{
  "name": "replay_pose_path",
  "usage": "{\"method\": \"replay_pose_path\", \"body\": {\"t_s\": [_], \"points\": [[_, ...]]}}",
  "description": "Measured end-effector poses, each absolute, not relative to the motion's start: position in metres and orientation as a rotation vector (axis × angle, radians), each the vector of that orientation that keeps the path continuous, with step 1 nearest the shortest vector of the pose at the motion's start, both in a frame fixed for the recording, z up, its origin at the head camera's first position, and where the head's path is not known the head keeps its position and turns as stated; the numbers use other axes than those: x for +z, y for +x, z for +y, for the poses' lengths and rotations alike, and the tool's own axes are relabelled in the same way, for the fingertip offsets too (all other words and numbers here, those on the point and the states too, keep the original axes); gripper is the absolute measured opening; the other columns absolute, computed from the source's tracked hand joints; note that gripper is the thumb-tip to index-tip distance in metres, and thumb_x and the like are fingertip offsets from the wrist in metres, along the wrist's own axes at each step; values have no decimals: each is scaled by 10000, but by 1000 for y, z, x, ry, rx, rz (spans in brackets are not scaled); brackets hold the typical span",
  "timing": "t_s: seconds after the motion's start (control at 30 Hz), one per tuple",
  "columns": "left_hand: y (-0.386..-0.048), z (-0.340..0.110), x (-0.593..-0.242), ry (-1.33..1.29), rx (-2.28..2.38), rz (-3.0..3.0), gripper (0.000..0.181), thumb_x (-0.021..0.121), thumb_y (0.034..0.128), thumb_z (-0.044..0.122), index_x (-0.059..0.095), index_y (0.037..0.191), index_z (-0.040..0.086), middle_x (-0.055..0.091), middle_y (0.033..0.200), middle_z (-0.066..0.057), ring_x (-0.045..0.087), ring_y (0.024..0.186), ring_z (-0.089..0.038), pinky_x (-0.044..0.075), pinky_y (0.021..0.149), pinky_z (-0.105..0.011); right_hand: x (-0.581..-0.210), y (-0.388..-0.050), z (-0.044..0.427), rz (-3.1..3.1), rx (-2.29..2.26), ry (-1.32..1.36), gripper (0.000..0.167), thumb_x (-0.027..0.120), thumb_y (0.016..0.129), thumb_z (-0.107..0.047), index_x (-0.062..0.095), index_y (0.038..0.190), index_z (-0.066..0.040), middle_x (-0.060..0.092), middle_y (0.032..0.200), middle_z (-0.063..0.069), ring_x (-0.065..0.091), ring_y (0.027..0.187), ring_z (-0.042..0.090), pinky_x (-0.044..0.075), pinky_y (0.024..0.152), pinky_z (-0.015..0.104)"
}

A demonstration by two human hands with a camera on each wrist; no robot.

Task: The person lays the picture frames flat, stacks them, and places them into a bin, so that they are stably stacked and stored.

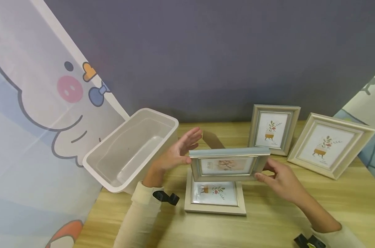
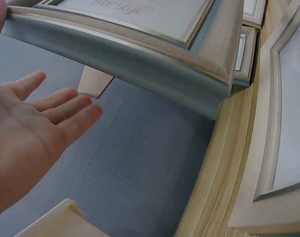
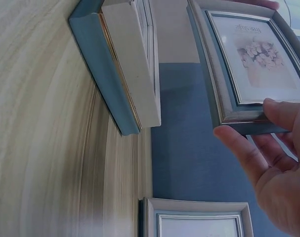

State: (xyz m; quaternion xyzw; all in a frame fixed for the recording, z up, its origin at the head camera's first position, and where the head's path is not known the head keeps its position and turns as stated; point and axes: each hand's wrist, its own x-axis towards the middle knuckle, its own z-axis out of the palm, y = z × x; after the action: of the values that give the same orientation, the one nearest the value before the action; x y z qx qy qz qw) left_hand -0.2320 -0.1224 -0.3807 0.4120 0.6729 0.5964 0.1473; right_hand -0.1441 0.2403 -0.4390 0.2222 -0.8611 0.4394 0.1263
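Note:
My right hand [image 1: 281, 181] grips the right end of a blue-grey picture frame [image 1: 230, 151], thumb in front and fingers behind. The frame holds a flower print and is lifted, tilted, above the table. In the left wrist view, my left hand [image 2: 26, 143] has its fingers straight and spread apart from the frame; its thumb touches the frame's left end. Below lies a cream picture frame [image 1: 215, 209] with a plant print, partly hidden by the raised one. In the right wrist view, this cream frame [image 3: 132, 64] sits over a blue-grey layer.
An open pale plastic bin [image 1: 129, 148] stands left of my hands. At the back right stand a blue-grey frame [image 1: 253, 131] and a cream frame [image 1: 302, 137], both with plant prints. A dark grey wall [image 1: 218, 58] rises behind the wood-grain table [image 1: 268, 220].

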Motion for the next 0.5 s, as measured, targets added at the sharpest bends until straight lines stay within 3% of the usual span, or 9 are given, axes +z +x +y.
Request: {"method": "replay_pose_path", "body": {"t_s": [0.13, 0.33, 0.5], "points": [[-234, -122, -385, 1216, 1723, 1875, 1274, 706, 797, 690, 30, 1614, -16, 119, 1680, -270, 157, 1552, -456, 202, 1234, -628, -439, -143, 240, -2512, 1307, 653, 381, 787, 819, 50, 648, 1173, 18, 758, 954, 156, 638, 898, -92, 582, 619, 171], [-237, -122, -382, 1202, 1724, 1934, 1349, 679, 732, 767, 48, 1605, -44, 60, 1685, -277, 84, 1551, -488, 145, 1245, -632, -436, -147, 238, -2514, 1288, 658, 376, 786, 837, 16, 646, 1186, 23, 762, 993, 166, 662, 927, -53, 600, 651, 200], [-236, -122, -379, 1202, 1734, 1902, 1341, 699, 734, 741, 54, 1598, -58, 92, 1673, -295, 138, 1544, -486, 184, 1235, -638, -437, -147, 237, -2509, 1314, 660, 405, 777, 832, 45, 630, 1209, 44, 756, 1010, 200, 638, 955, -95, 595, 663, 180]]}}
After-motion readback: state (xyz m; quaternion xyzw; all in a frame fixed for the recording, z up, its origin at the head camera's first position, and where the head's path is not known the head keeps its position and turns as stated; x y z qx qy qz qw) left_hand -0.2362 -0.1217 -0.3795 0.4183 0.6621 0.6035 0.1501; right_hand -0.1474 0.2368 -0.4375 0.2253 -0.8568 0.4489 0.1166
